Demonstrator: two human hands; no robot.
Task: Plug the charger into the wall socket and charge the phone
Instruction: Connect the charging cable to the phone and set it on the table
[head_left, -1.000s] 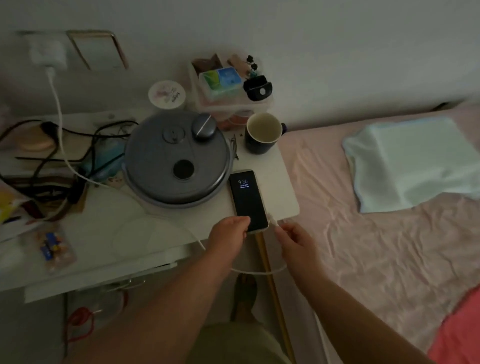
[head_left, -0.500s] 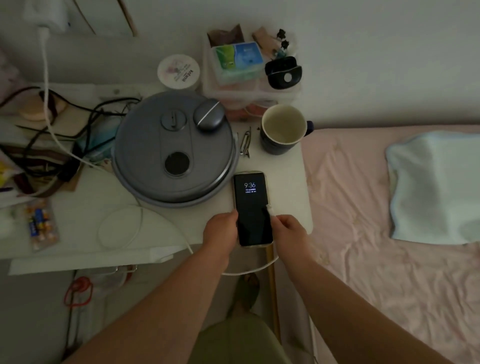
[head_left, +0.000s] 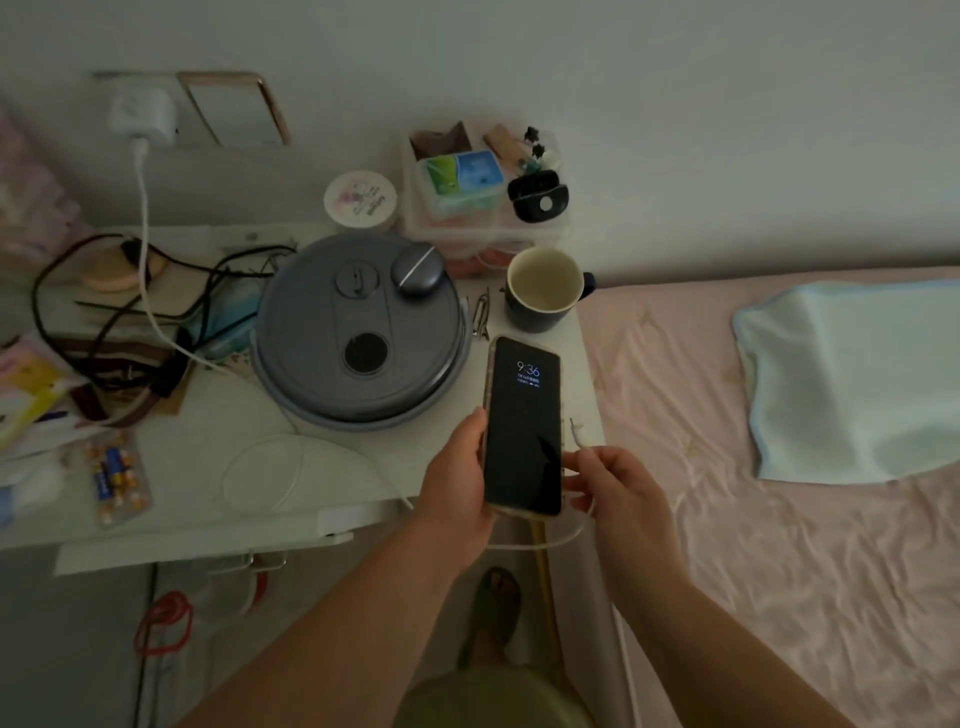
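A black phone (head_left: 523, 422) with its screen lit, showing 9:36, is lifted over the table's front right corner. My left hand (head_left: 457, 483) grips its lower left edge. My right hand (head_left: 613, 486) pinches the white cable (head_left: 540, 543) just below its plug tip (head_left: 575, 430), which points up beside the phone's right edge, apart from it. The cable loops under both hands, runs back across the table and up to the white charger (head_left: 143, 114) sitting in the wall socket at top left.
On the white table (head_left: 208, 441) sit a round grey lidded appliance (head_left: 361, 332), a dark mug (head_left: 545, 293), a plastic organiser box (head_left: 480, 200), tangled black cords (head_left: 130, 291) and batteries (head_left: 117, 475). A pink bed (head_left: 779, 519) with a pale blue pillow (head_left: 852, 379) lies to the right.
My left hand has picked the phone up off the table and tilted it toward me. My right hand has shifted right, with the plug tip now beside the phone.
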